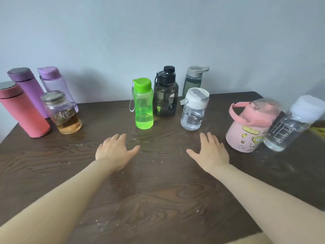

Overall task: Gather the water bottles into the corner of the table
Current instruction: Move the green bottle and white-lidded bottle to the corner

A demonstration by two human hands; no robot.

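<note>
Several bottles stand on the dark wooden table [158, 199]. In the far left corner are a coral flask [24, 111], a purple flask [29, 87], a lilac bottle [56, 83] and a glass jar [61, 112] with amber liquid. At the middle back stand a green bottle [143, 104], a dark smoky bottle [166, 93], a grey-green bottle [193, 80] and a small clear bottle with a white lid [193, 110]. On the right are a pink bottle [249, 127] and a clear bottle with a white cap [292, 124]. My left hand [115, 151] and right hand [210, 153] lie flat and empty in front of them.
A pale wall runs behind the table. The table's right edge passes close behind the clear bottle, and something yellow [318, 131] lies beyond it. Small crumbs dot the tabletop.
</note>
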